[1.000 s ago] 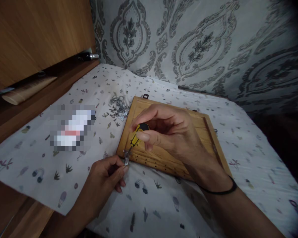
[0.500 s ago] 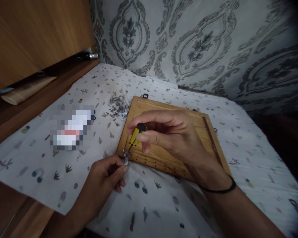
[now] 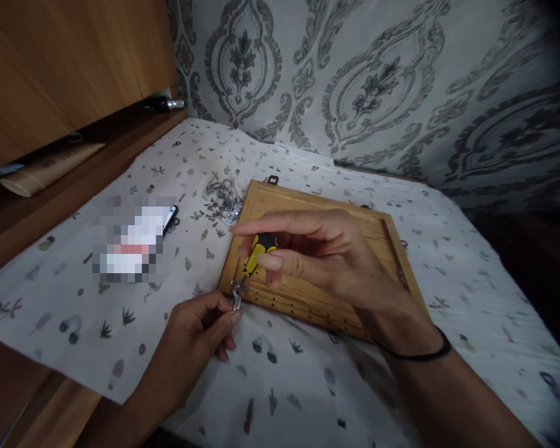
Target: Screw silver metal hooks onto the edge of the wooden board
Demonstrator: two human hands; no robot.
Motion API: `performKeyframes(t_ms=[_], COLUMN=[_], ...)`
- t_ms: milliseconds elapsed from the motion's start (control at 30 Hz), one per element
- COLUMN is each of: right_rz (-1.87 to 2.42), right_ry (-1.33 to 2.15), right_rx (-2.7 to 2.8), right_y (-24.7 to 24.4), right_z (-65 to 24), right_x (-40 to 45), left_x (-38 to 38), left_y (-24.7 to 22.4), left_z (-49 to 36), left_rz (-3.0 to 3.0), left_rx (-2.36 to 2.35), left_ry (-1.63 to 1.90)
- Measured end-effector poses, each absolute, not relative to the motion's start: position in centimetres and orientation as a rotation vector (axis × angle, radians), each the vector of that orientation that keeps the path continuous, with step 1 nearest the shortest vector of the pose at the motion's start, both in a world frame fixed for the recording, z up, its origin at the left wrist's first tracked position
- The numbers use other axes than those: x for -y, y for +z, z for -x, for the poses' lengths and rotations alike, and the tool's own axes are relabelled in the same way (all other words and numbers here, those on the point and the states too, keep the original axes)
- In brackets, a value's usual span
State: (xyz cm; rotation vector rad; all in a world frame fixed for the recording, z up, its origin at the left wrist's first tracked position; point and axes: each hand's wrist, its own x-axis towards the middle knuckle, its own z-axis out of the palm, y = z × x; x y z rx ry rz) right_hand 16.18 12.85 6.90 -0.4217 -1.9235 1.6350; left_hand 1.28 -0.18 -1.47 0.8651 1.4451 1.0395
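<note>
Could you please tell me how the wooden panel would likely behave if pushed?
The wooden panel is probably stiff, since its framed shape shows no sag. Lying flat and broad, it seems unlikely to roll or tip. Pushing might drag the printed covering beneath it, which looks thin and loosely laid.

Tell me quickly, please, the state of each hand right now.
Left hand: closed, pinching a small metal fitting.
Right hand: partly closed, holding a yellow-and-black screwdriver by its handle.

The right hand [image 3: 336, 258] has straightened its index finger farther left. The yellow-and-black screwdriver [image 3: 254, 261] has turned slightly.
</note>
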Motion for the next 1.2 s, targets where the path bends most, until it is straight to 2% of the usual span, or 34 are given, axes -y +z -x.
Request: performKeyframes(t_ms=[200, 433, 700, 867, 1100, 1200], right_rz=[0.408, 0.454, 0.314, 0.337, 0.379, 0.391], right_ry=[1.634, 1.425, 1.62, 1.69, 1.311, 1.309], right_rx=[1.774, 1.777, 1.913, 1.8, 1.817, 1.847], right_y=[6.0, 5.3, 6.0, 5.8, 5.1, 5.2], right_z=[-15.6, -15.2, -16.2, -15.9, -15.4, -15.5], right_x=[-12.8, -12.7, -12.9, -13.1, -12.9, -12.8], left_x=[0.1, 0.2, 0.1, 0.0, 0.1, 0.1], left_y=[-1.3, -1.6, -1.4, -1.3, -1.3, -1.3], left_z=[-1.3, -1.3, -1.2, -1.2, -1.3, -1.3], left_rz=[-0.855, -0.845, -0.854, -0.857, -0.845, -0.841], left_rx=[-1.457, -1.449, -1.454, -1.458, -1.466, -1.466], left_ry=[1.017, 1.027, 1.02, 1.007, 1.008, 1.008])
